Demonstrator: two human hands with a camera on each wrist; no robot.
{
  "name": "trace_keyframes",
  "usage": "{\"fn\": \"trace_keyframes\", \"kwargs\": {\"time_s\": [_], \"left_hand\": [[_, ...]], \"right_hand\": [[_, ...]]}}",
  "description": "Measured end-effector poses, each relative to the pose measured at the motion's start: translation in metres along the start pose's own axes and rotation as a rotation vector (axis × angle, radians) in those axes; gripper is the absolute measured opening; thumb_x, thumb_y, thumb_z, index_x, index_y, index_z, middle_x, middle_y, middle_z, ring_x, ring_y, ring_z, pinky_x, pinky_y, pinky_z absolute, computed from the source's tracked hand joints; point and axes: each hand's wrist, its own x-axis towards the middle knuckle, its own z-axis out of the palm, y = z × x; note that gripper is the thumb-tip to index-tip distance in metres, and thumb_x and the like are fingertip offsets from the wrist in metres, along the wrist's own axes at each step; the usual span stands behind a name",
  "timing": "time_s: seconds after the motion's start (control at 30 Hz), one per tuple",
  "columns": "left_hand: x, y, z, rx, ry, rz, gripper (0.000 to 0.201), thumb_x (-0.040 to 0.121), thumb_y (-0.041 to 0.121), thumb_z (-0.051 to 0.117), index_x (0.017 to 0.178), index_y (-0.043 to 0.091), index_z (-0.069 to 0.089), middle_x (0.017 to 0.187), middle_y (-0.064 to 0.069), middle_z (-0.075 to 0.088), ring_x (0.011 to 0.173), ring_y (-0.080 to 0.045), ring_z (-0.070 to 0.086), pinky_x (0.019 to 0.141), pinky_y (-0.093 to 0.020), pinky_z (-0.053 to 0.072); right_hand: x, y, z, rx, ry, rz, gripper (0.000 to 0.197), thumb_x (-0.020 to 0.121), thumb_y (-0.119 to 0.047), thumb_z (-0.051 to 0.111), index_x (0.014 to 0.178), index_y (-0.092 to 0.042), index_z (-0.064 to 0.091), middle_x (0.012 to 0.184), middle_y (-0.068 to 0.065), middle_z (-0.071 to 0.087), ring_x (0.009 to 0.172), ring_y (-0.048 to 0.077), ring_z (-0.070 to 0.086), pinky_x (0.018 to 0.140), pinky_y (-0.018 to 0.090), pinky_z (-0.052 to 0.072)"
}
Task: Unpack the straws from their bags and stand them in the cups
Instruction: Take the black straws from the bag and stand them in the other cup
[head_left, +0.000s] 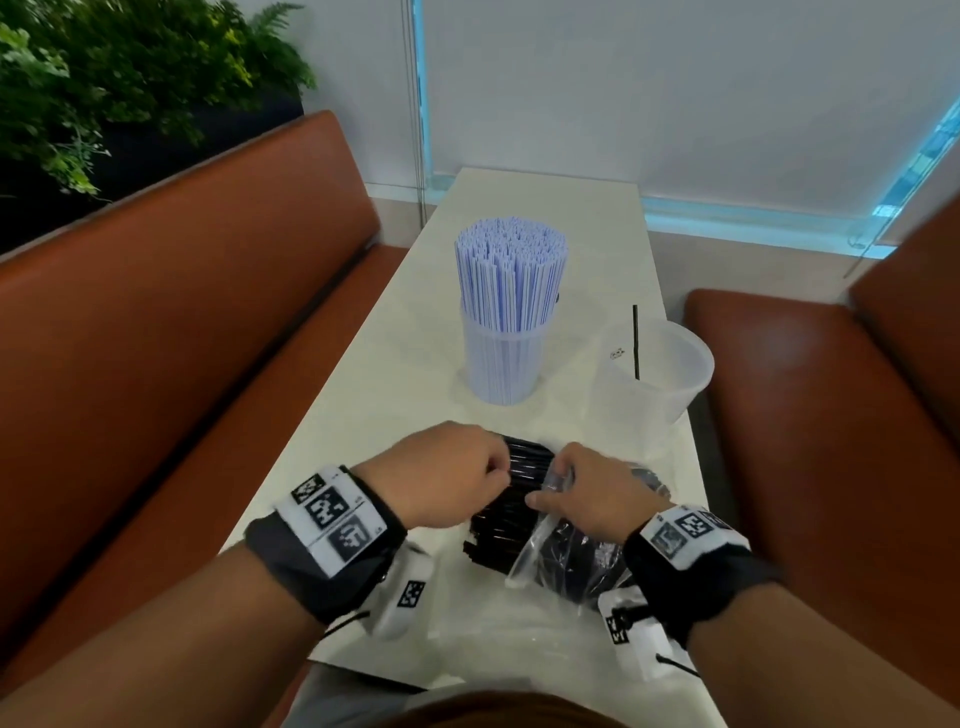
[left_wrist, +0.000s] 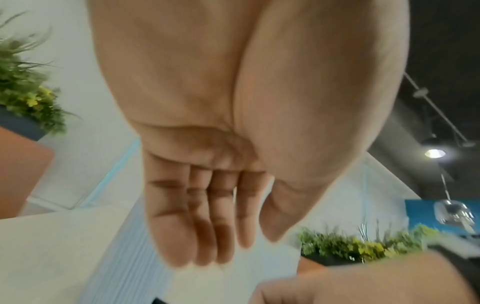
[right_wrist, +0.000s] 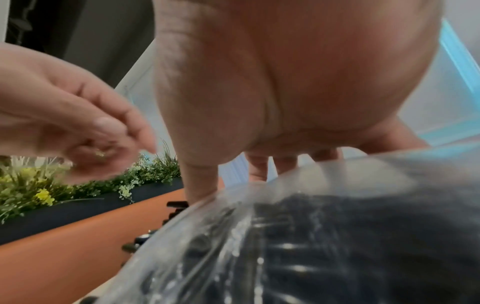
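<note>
- The table (head_left: 395, 332) carries two cups. The one at 12 o'clock from the hands is packed with upright pale blue straws (head_left: 511, 270). The clear cup (head_left: 657, 371) at 1 o'clock holds a single black straw (head_left: 635, 340).
- The step in hand looks to be the second bag: the black straws (head_left: 511, 499) lie in a bundle between the hands, half out of their clear bag (head_left: 558, 561) at 5 o'clock.
- The right hand (head_left: 592, 499) presses down on the bag, its thumb and fingers pinching the plastic near the mouth.
- The left hand (head_left: 447, 473) is on the bare end of the bundle. The wrist view shows its fingers fairly straight, so whether it grips is unclear.
- Next the bundle likely needs pulling free toward 9 o'clock, then lifting to the clear cup without scattering.
</note>
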Motion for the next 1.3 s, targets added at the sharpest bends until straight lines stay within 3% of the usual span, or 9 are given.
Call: {"fn": "trace_keyframes", "kwargs": {"time_s": [0.17,0.3,0.4,0.5,0.67,0.73,0.83,1.03,1.3], "left_hand": [[0.035,0.007,0.051,0.074,0.105,0.235,0.037,0.101,0.034,0.046,0.132,0.014,0.054,0.129,-0.003,0.052,0.118,-0.020,0.048,0.101,-0.035,0.039],[0.038,-0.005,0.088,0.210,0.008,0.190,0.057,0.105,0.045,0.033,0.151,0.012,0.035,0.153,-0.003,0.037,0.141,-0.022,0.032,0.118,-0.041,0.022],[0.043,-0.003,0.082,0.212,-0.003,0.184,0.049,0.101,0.042,0.044,0.140,0.014,0.046,0.137,-0.005,0.052,0.126,-0.025,0.048,0.109,-0.041,0.035],[0.050,0.008,0.066,0.245,-0.024,0.117,0.038,0.094,0.039,0.051,0.122,0.013,0.055,0.117,-0.008,0.057,0.107,-0.028,0.054,0.093,-0.040,0.045],[0.057,0.025,0.063,0.321,-0.101,0.087,0.024,0.097,0.022,0.050,0.114,0.010,0.061,0.110,-0.011,0.055,0.095,-0.026,0.052,0.073,-0.032,0.034],[0.060,0.031,0.062,0.343,-0.106,0.062,0.027,0.097,0.017,0.051,0.121,0.009,0.058,0.113,-0.012,0.054,0.100,-0.028,0.054,0.072,-0.033,0.035],[0.063,0.036,0.063,0.353,-0.093,0.055,0.034,0.097,0.014,0.049,0.130,0.009,0.051,0.118,-0.012,0.054,0.107,-0.029,0.055,0.075,-0.035,0.039],[0.061,0.030,0.063,0.398,0.012,0.103,0.029,0.099,0.015,0.045,0.126,0.010,0.053,0.120,-0.010,0.050,0.109,-0.027,0.052,0.076,-0.035,0.039],[0.056,0.014,0.054,0.566,0.111,0.182,0.019,0.101,0.019,0.038,0.115,0.014,0.050,0.113,-0.006,0.060,0.100,-0.026,0.057,0.081,-0.038,0.035]], "right_hand": [[-0.002,0.003,-0.005,-0.034,0.011,-0.028,0.019,0.083,-0.025,0.062,0.088,-0.030,0.045,0.084,-0.008,0.056,0.075,0.009,0.054,0.060,0.026,0.037],[-0.007,0.012,-0.005,-0.050,-0.036,-0.010,0.028,0.084,-0.014,0.051,0.100,-0.036,0.046,0.101,-0.009,0.058,0.092,0.021,0.058,0.087,0.041,0.049],[-0.005,0.006,0.000,-0.159,-0.014,0.050,0.030,0.082,-0.032,0.048,0.110,-0.043,0.047,0.109,-0.015,0.054,0.098,0.020,0.053,0.093,0.049,0.039],[0.001,-0.001,0.003,-0.218,0.094,0.041,0.022,0.079,-0.048,0.044,0.099,-0.038,0.049,0.100,-0.016,0.054,0.096,0.018,0.049,0.088,0.048,0.034],[0.010,0.007,0.007,-0.063,0.056,-0.063,0.014,0.093,-0.030,0.044,0.105,-0.026,0.048,0.079,-0.008,0.056,0.073,0.012,0.054,0.063,0.032,0.040],[0.012,0.009,0.006,-0.089,0.077,-0.089,0.017,0.096,-0.027,0.042,0.111,-0.022,0.049,0.076,-0.006,0.055,0.069,0.011,0.052,0.057,0.029,0.035],[0.013,0.009,0.005,-0.109,0.088,-0.079,0.020,0.097,-0.025,0.040,0.112,-0.021,0.053,0.086,0.001,0.061,0.078,0.022,0.057,0.067,0.035,0.044],[0.012,0.011,-0.001,-0.038,0.099,-0.093,0.026,0.097,-0.025,0.038,0.111,-0.025,0.060,0.103,0.002,0.068,0.094,0.023,0.060,0.087,0.040,0.048],[0.012,0.016,-0.005,0.044,0.137,-0.091,0.024,0.097,-0.024,0.040,0.101,-0.030,0.063,0.094,-0.008,0.067,0.091,0.016,0.059,0.084,0.035,0.048]]}}
